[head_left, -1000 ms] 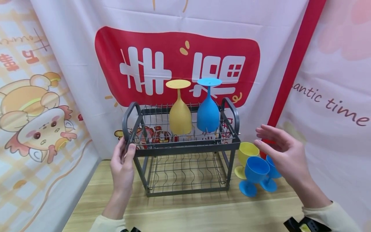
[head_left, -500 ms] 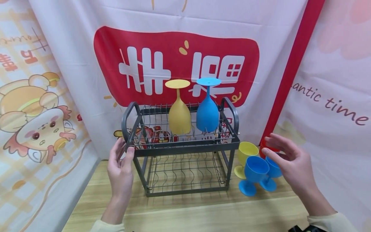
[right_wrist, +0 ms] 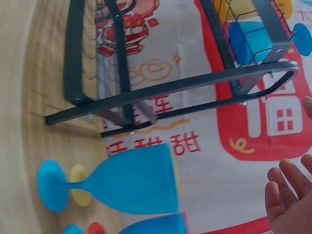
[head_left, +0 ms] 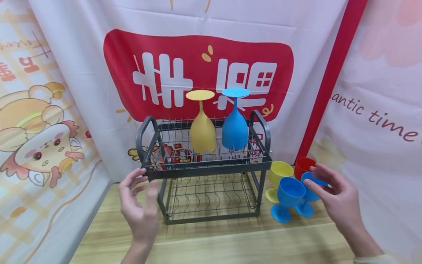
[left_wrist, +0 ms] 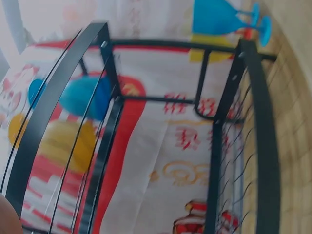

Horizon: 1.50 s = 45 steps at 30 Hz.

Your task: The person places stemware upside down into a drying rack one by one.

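Observation:
A dark two-tier dish rack (head_left: pixel 211 170) stands on the table. On its upper tier, a yellow goblet (head_left: pixel 202 135) and a blue goblet (head_left: pixel 235 132) sit upside down, side by side. My left hand (head_left: pixel 140 209) is held with loosely bent fingers, fingertips right at the rack's front left corner. To the right of the rack stand an upright yellow goblet (head_left: pixel 279 176), a front blue goblet (head_left: pixel 291 192), another blue goblet (head_left: pixel 309 190) and a red goblet (head_left: pixel 302 167). My right hand (head_left: pixel 343 201), fingers relaxed, overlaps the rear blue goblet's rim in the head view and holds nothing.
The wooden table (head_left: pixel 211 242) extends in front of the rack. Behind it hangs a white cloth (head_left: pixel 184 18) with a red printed panel, and more printed cloth closes off both sides. The rack's lower tier (head_left: pixel 211 196) has wavy wires.
My left hand has eased off the rack's front left corner, moving slightly down. My right hand has moved down and right beside the standing goblets, and the red goblet shows more fully.

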Tool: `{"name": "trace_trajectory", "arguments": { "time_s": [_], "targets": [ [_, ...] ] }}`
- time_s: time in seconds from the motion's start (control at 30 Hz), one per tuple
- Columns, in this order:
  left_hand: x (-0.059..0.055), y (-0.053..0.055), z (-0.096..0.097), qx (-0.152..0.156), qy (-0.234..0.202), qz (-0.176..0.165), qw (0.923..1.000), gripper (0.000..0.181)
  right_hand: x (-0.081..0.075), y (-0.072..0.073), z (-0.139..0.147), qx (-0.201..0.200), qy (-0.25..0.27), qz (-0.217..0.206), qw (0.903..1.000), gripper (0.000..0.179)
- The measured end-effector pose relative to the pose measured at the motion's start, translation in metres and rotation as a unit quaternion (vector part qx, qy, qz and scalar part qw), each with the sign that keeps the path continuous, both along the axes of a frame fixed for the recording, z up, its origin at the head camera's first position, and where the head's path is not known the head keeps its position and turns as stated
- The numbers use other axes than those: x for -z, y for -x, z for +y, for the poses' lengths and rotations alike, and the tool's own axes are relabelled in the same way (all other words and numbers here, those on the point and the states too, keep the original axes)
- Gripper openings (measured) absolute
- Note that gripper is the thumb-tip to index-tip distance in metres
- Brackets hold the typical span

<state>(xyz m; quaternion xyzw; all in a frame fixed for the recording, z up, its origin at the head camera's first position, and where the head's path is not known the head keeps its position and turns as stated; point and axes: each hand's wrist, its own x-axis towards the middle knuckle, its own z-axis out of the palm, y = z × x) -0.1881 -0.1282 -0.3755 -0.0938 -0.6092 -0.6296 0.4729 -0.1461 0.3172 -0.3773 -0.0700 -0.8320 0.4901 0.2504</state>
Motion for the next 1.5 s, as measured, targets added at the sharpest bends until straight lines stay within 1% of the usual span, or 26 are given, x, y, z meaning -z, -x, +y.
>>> {"name": "trace_trajectory", "arguments": {
  "time_s": [0.1,0.2,0.37,0.43,0.5,0.57,0.67,0.8,0.9,1.07,1.23,1.37,1.5],
  "targets": [
    [0.008,-0.004,0.013,0.023,0.031,0.027,0.9989,0.047,0.011,0.0,0.002,0.008,0.004,-0.02,0.9998,0.067],
    [0.016,-0.008,0.025,0.049,0.069,0.031,0.9959,0.048,0.021,0.001,0.005,0.015,0.011,-0.04,0.999,0.069],
    [0.027,-0.014,0.044,0.075,0.13,0.014,0.9886,0.052,0.037,0.0,0.007,0.031,0.022,-0.07,0.9968,0.072],
    [0.03,-0.015,0.051,0.088,0.149,-0.003,0.9849,0.052,0.042,-0.001,0.007,0.04,0.025,-0.086,0.9952,0.076],
    [0.034,-0.017,0.058,0.107,0.165,-0.029,0.9801,0.053,0.046,-0.003,0.007,0.048,0.027,-0.099,0.9936,0.078],
    [0.037,-0.018,0.064,0.128,0.178,-0.059,0.9738,0.053,0.049,-0.004,0.007,0.054,0.031,-0.109,0.9921,0.08],
    [0.039,-0.019,0.072,0.165,0.198,-0.113,0.9596,0.055,0.053,-0.006,0.007,0.058,0.041,-0.116,0.9907,0.08],
    [0.038,-0.019,0.079,0.211,0.223,-0.192,0.9323,0.061,0.057,-0.005,0.007,0.057,0.057,-0.116,0.99,0.079],
    [0.036,-0.018,0.083,0.238,0.229,-0.228,0.916,0.067,0.061,-0.003,0.007,0.054,0.067,-0.113,0.9899,0.077],
    [0.034,-0.012,0.089,0.275,0.229,-0.245,0.9014,0.07,0.068,0.0,0.009,0.052,0.081,-0.121,0.9879,0.077],
    [0.039,-0.008,0.097,0.294,0.234,-0.269,0.8868,0.07,0.075,0.001,0.011,0.059,0.104,-0.14,0.9829,0.083],
    [0.043,-0.005,0.104,0.31,0.228,-0.272,0.8821,0.069,0.084,0.002,0.012,0.069,0.116,-0.153,0.9789,0.087],
    [0.045,-0.004,0.111,0.326,0.221,-0.275,0.877,0.068,0.093,0.004,0.013,0.07,0.132,-0.154,0.9768,0.088]
  ]
}}
